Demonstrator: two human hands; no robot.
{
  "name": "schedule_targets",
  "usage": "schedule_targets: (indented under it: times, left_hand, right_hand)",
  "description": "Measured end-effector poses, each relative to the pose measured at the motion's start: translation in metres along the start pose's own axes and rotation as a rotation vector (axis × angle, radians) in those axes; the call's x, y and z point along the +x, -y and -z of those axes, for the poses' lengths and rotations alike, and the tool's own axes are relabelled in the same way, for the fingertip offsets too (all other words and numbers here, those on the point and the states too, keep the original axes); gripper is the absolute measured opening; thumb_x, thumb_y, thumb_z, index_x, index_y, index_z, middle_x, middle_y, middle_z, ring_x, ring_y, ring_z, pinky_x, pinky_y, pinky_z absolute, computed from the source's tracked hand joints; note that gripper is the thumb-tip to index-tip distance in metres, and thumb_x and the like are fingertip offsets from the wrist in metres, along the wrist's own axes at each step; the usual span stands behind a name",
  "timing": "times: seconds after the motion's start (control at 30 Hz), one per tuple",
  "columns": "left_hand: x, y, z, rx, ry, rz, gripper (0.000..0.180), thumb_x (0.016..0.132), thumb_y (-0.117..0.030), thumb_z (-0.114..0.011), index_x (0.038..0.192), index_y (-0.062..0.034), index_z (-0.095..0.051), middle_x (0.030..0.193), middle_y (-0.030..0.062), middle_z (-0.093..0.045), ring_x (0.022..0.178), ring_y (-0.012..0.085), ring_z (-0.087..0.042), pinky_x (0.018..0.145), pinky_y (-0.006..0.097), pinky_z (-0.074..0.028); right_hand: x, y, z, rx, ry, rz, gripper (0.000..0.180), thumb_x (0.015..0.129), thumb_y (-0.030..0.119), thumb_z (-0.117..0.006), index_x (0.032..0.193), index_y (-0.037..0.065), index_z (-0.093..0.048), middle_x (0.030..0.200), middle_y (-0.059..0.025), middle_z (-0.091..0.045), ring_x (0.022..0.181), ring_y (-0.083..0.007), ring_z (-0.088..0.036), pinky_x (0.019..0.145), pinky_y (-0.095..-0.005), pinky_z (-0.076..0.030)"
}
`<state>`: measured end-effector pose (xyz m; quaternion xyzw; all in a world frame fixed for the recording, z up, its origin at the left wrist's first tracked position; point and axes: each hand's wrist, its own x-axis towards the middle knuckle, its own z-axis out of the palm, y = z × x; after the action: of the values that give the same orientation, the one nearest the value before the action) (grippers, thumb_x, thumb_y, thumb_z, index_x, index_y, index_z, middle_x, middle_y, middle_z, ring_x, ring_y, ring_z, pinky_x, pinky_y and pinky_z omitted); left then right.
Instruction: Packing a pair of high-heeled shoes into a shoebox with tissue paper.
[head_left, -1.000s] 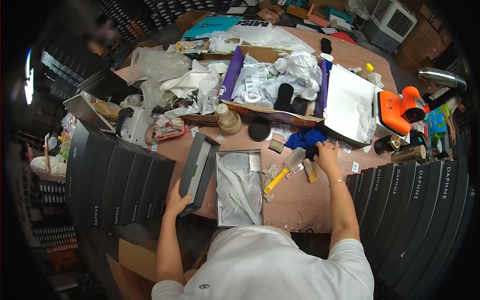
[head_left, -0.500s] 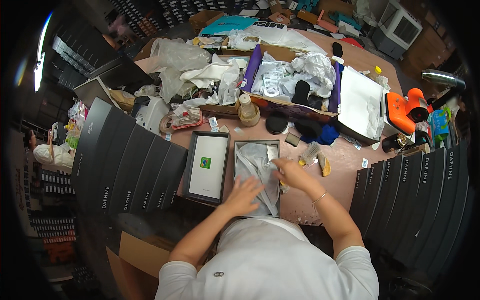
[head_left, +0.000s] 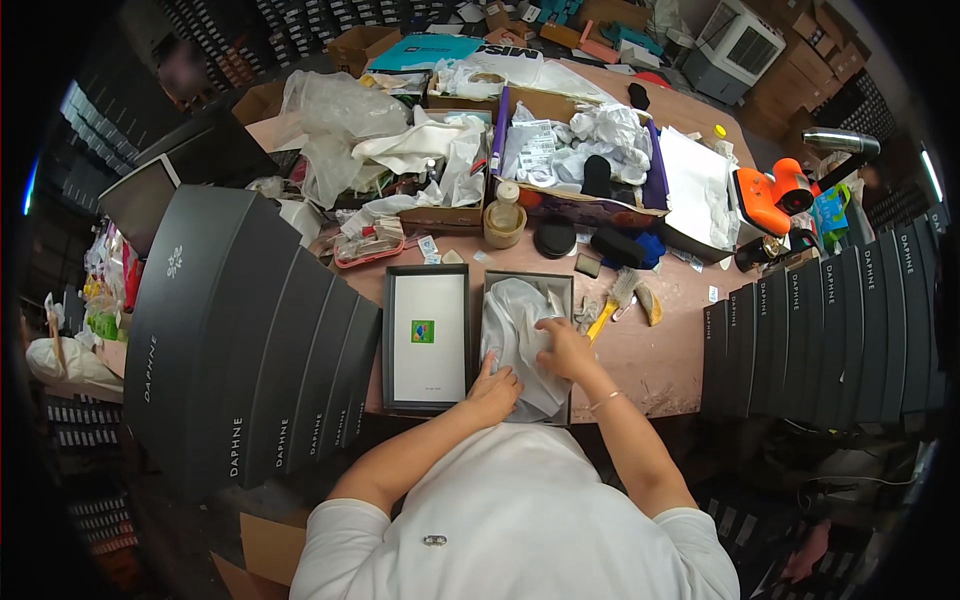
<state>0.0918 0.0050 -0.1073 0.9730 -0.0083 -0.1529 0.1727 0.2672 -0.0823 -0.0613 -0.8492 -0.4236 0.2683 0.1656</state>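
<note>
An open dark box lined with white tissue paper lies on the pinkish table in front of me. My left hand presses flat on the tissue at the box's near end. My right hand rests on the tissue toward the box's right side, fingers spread. Just left of the box lies its lid, upside down, with a white inside and a small green square sticker.
Stacks of dark flat boxes stand at left and right. A yellow-handled brush, a jar, a cardboard tray of wrapped goods, an orange tool and heaps of plastic bags crowd the table's far side.
The lid went from held up on edge in my left hand to lying flat beside the box. My right hand came back from the brush area, and both hands now press the tissue.
</note>
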Motion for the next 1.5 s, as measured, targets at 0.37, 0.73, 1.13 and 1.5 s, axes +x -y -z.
schedule_targets:
  times: [0.37,0.73,1.13,1.5]
  left_hand:
    - [-0.032,-0.022,0.078,-2.390,-0.220,0.378,0.055,0.095,-0.049,-0.048,0.135,-0.0117,-0.044,0.134,0.0026,-0.047,0.124,0.0153,-0.043,0.103,0.035,-0.037]
    - [-0.036,-0.003,0.056,-2.363,-0.389,0.348,0.060,0.093,-0.055,-0.045,0.133,-0.0102,-0.046,0.124,0.0064,-0.057,0.111,0.0195,-0.058,0.096,0.034,-0.047]
    - [-0.059,0.042,0.057,-1.411,-0.620,0.305,0.056,0.095,-0.035,-0.055,0.132,0.0046,-0.046,0.121,0.0137,-0.059,0.114,0.0193,-0.054,0.098,0.029,-0.040]
    - [-0.086,0.018,0.018,-2.099,-0.635,0.366,0.059,0.097,-0.037,-0.049,0.140,0.0006,-0.033,0.132,0.0123,-0.050,0.122,0.0201,-0.049,0.104,0.034,-0.038]
  right_hand:
    - [-0.056,0.062,-0.021,0.533,-0.559,0.265,0.046,0.082,0.009,-0.062,0.126,0.005,-0.049,0.127,-0.0139,-0.049,0.117,-0.0239,-0.048,0.097,-0.0341,-0.039]
    - [-0.025,0.062,0.054,0.592,-0.195,0.258,0.029,0.088,0.020,-0.063,0.072,-0.002,-0.053,0.065,-0.0097,-0.051,0.061,-0.0210,-0.053,0.059,-0.0332,-0.044]
    - [-0.014,0.033,0.139,0.515,-0.091,0.399,0.036,0.085,0.025,-0.066,0.109,0.000,-0.058,0.098,-0.0132,-0.064,0.094,-0.0237,-0.062,0.080,-0.0367,-0.049]
    - [-0.059,0.006,0.064,1.466,0.241,0.045,0.080,0.072,0.026,-0.076,0.138,0.002,-0.038,0.125,-0.0078,-0.052,0.117,-0.0165,-0.048,0.099,-0.0306,-0.039]
